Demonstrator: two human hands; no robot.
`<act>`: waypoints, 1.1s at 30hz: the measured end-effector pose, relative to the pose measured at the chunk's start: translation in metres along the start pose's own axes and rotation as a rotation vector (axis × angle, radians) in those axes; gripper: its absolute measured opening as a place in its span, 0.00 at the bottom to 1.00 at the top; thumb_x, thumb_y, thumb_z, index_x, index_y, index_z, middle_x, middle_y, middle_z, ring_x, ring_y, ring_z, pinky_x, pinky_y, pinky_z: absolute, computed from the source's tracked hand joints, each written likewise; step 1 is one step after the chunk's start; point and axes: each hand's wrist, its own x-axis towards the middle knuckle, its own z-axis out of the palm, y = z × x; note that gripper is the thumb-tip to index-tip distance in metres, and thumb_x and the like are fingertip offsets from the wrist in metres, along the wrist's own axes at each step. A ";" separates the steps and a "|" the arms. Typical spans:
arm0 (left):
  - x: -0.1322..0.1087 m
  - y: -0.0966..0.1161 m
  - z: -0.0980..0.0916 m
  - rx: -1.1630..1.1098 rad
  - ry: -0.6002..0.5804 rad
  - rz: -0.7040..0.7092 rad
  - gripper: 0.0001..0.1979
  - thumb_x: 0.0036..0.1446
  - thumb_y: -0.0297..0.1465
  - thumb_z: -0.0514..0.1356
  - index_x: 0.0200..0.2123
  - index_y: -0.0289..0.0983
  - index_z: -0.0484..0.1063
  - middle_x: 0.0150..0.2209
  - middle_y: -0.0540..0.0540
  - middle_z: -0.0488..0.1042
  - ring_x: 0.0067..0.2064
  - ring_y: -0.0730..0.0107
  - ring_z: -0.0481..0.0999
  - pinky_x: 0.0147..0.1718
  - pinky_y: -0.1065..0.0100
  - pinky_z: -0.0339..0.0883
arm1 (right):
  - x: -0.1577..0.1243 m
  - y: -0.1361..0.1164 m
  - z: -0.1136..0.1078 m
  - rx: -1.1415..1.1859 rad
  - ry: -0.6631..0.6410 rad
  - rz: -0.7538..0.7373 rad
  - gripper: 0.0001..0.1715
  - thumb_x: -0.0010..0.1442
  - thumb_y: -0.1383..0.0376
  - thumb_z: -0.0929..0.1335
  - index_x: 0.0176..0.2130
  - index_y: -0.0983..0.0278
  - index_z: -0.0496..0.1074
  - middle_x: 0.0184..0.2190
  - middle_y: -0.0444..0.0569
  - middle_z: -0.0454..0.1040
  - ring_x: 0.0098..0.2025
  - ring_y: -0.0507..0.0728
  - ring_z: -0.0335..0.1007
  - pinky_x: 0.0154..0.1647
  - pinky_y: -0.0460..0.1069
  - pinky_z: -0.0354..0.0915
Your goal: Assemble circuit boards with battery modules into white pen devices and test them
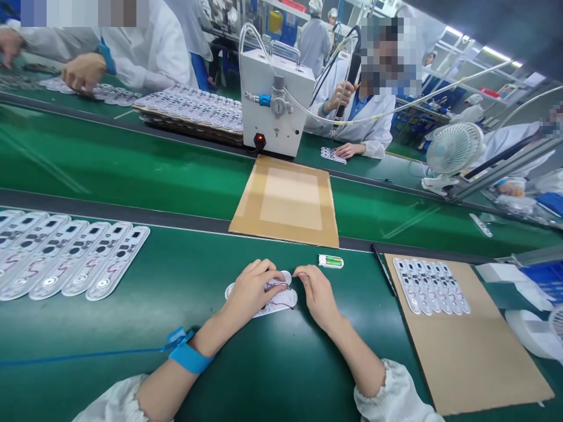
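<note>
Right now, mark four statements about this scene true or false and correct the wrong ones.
1. The left hand covers part of the white pieces: true.
2. The right hand rests on the brown board: false; the right hand is near the white pieces.
3. The green-striped part lies under the left hand: false; the green-striped part lies beyond the right hand.
4. The black stick lies at the left edge of the right-hand cardboard: true.

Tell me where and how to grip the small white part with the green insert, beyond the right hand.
Probably pinch the white part across its long edges at mid-length, the right hand coming from the near side: it is slender and lies lengthwise left to right.
</note>
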 end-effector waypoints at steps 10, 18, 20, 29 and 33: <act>0.003 -0.006 0.000 -0.081 -0.015 -0.008 0.12 0.63 0.40 0.57 0.41 0.41 0.77 0.34 0.48 0.73 0.37 0.66 0.69 0.35 0.68 0.63 | 0.002 -0.002 -0.002 -0.065 -0.154 0.012 0.04 0.63 0.64 0.66 0.35 0.61 0.70 0.35 0.48 0.69 0.39 0.58 0.65 0.42 0.53 0.60; 0.003 -0.005 -0.002 -0.132 0.046 -0.051 0.16 0.64 0.42 0.55 0.32 0.40 0.79 0.30 0.48 0.72 0.34 0.67 0.68 0.34 0.68 0.62 | 0.015 -0.004 0.007 0.055 -0.125 0.135 0.12 0.66 0.61 0.63 0.32 0.62 0.68 0.30 0.45 0.68 0.35 0.54 0.65 0.34 0.48 0.59; 0.001 -0.005 -0.003 -0.143 0.074 -0.079 0.18 0.65 0.42 0.54 0.32 0.40 0.79 0.30 0.48 0.73 0.35 0.67 0.68 0.35 0.67 0.63 | 0.020 -0.004 0.006 0.055 -0.171 0.155 0.12 0.66 0.60 0.63 0.32 0.62 0.68 0.29 0.44 0.67 0.33 0.54 0.64 0.34 0.48 0.58; 0.002 -0.004 -0.011 -0.186 0.016 -0.106 0.10 0.63 0.34 0.53 0.34 0.38 0.73 0.35 0.47 0.69 0.40 0.64 0.68 0.39 0.65 0.63 | 0.042 -0.004 -0.004 0.086 -0.349 0.214 0.12 0.60 0.61 0.68 0.27 0.62 0.69 0.24 0.41 0.69 0.27 0.52 0.62 0.28 0.47 0.54; 0.003 -0.003 -0.014 -0.199 -0.040 -0.098 0.08 0.60 0.30 0.53 0.32 0.38 0.72 0.37 0.47 0.67 0.41 0.64 0.67 0.41 0.64 0.63 | 0.041 -0.003 -0.001 0.122 -0.192 0.207 0.15 0.65 0.57 0.63 0.30 0.62 0.69 0.27 0.44 0.68 0.31 0.54 0.64 0.33 0.48 0.59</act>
